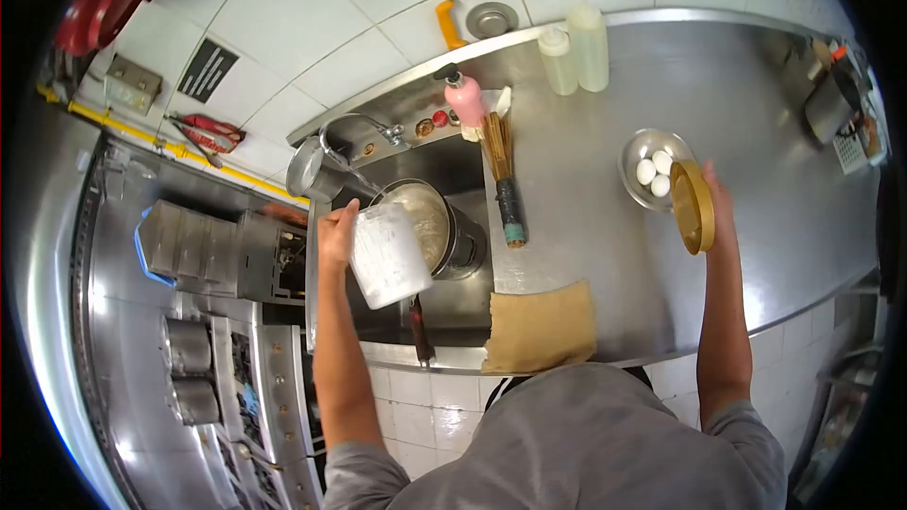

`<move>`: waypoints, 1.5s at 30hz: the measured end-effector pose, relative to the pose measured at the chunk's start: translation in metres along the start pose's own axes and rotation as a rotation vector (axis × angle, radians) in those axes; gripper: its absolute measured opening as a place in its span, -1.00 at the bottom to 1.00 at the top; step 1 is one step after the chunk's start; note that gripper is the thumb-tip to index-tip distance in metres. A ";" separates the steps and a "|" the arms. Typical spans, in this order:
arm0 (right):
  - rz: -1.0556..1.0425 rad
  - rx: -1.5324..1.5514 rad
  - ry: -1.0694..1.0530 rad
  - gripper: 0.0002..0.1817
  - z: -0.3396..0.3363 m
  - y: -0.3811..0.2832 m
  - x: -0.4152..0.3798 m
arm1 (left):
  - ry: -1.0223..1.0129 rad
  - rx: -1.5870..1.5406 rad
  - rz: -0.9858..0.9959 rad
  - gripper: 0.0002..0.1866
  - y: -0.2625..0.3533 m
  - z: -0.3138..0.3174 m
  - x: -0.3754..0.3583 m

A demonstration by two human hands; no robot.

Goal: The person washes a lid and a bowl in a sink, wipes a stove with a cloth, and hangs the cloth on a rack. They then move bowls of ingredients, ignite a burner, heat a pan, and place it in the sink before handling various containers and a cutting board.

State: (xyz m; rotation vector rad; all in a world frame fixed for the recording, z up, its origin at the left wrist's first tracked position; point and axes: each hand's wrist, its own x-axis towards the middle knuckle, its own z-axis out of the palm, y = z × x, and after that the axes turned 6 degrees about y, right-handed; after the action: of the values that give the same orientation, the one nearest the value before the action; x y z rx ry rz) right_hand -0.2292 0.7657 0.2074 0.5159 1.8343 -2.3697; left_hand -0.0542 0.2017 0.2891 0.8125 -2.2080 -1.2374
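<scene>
My left hand (337,234) grips a whitish translucent container (389,255), tilted over the sink beside a large pot (425,212) full of cloudy liquid. Water runs from the faucet (395,135) toward the pot. On the right, my right hand (720,205) holds a round yellow lid (694,208) on edge above the steel counter. Just left of the lid, a metal bowl (642,145) holds several white eggs (646,171).
A brush of thin sticks (508,198), a brown cloth (543,326), a pink soap bottle (464,99) and two squeeze bottles (589,47) are on the counter (605,264). A metal pot (316,170) sits at the sink's back left. Stoves (279,382) stand at left.
</scene>
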 end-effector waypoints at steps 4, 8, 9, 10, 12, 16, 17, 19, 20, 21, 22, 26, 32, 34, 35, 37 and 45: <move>0.055 -0.028 0.037 -0.36 -0.003 -0.002 -0.024 | -0.213 0.393 0.113 -0.53 -0.032 -0.006 0.037; 0.046 -0.050 -0.012 -0.37 -0.017 -0.001 -0.021 | -0.277 0.582 0.062 -0.58 -0.046 -0.001 0.064; 0.040 -0.080 0.031 -0.38 -0.020 -0.002 -0.021 | -0.295 0.586 0.061 -0.58 -0.050 0.000 0.068; 0.047 -0.084 0.047 -0.38 -0.023 -0.002 -0.022 | -0.303 0.484 -0.005 -0.59 -0.056 0.003 0.071; 0.021 -0.070 0.064 -0.37 -0.025 -0.002 -0.027 | -0.364 0.350 -0.176 -0.62 -0.087 0.003 0.089; 0.045 -0.109 0.085 -0.34 -0.030 -0.006 -0.041 | -0.474 0.479 -0.187 -0.59 -0.095 0.013 0.093; 0.050 -0.118 0.087 -0.34 -0.030 -0.005 -0.042 | -0.461 0.448 -0.201 -0.58 -0.095 0.013 0.094; 0.059 -0.127 0.089 -0.33 -0.030 0.001 -0.044 | -0.449 0.420 -0.218 -0.58 -0.095 0.012 0.095; 0.074 -0.124 0.129 -0.34 -0.029 0.004 -0.042 | -0.451 0.472 -0.192 -0.58 -0.093 0.012 0.095; 0.087 -0.120 0.170 -0.35 -0.029 0.007 -0.041 | -0.453 0.522 -0.163 -0.58 -0.090 0.013 0.096; 0.087 -0.121 0.171 -0.35 -0.028 0.008 -0.042 | -0.454 0.521 -0.164 -0.58 -0.089 0.013 0.094; 0.062 -0.108 0.092 -0.34 -0.023 0.012 -0.038 | -0.442 0.437 -0.218 -0.58 -0.076 0.013 0.079; 0.049 -0.173 0.056 -0.33 -0.013 0.012 -0.033 | -0.393 0.190 -0.266 -0.62 -0.077 0.010 0.072; 0.057 -0.174 0.007 -0.32 -0.014 0.015 -0.031 | -0.383 0.176 -0.276 -0.63 -0.077 0.011 0.072; 0.054 -0.171 -0.015 -0.32 -0.015 0.018 -0.029 | -0.407 0.186 -0.304 -0.62 -0.076 0.010 0.073; 0.049 -0.167 -0.037 -0.31 -0.018 0.019 -0.028 | -0.430 0.196 -0.331 -0.62 -0.074 0.011 0.073; 0.076 -0.164 -0.040 -0.31 -0.024 0.022 -0.022 | -0.348 0.171 -0.323 -0.62 -0.074 0.012 0.068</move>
State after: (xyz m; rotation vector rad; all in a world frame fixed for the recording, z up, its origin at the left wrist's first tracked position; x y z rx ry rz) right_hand -0.1976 0.7803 0.1887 0.5073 1.9337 -2.1416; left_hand -0.0908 0.1309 0.2270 1.1308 -2.5607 -1.4452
